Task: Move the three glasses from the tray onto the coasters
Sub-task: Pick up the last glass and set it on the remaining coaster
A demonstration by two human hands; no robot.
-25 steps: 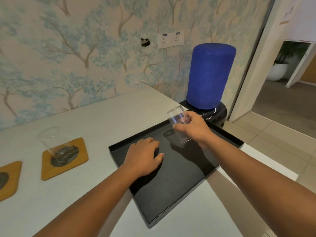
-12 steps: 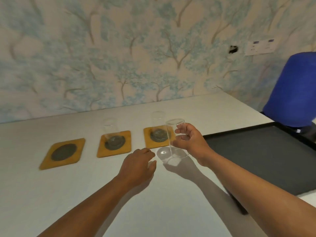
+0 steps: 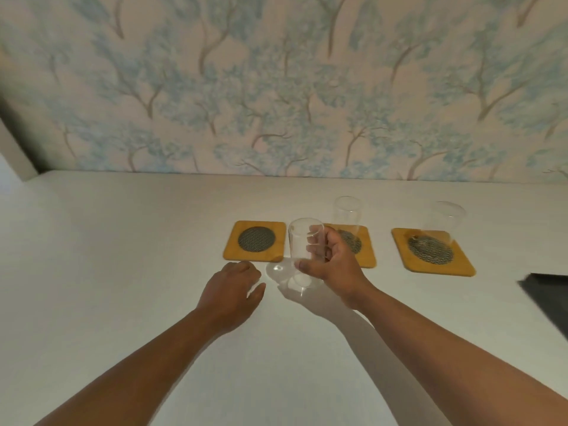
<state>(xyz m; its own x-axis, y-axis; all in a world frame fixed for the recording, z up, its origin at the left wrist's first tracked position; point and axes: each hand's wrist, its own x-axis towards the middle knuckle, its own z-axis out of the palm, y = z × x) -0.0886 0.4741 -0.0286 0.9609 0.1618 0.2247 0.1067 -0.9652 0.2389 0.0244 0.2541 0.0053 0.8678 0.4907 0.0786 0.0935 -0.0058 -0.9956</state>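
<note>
Three wooden coasters with dark round insets lie in a row on the white table. The left coaster (image 3: 254, 240) is bare. A clear glass (image 3: 347, 214) stands on the middle coaster (image 3: 364, 247), another clear glass (image 3: 442, 221) on the right coaster (image 3: 433, 252). My right hand (image 3: 333, 261) grips a third clear glass (image 3: 299, 250) upright, just above the table, in front of the gap between the left and middle coasters. My left hand (image 3: 233, 292) rests loosely curled on the table, holding nothing, just in front of the left coaster.
The black tray (image 3: 547, 295) shows only its corner at the right edge. A wallpapered wall (image 3: 276, 87) runs along the back of the white table (image 3: 123, 272). A dark wall corner sits at the far left.
My right hand has carried the glass from the tray leftwards to the coasters. The view has swung left, so the tray and the blue water bottle have slid out of sight. My left hand followed.
</note>
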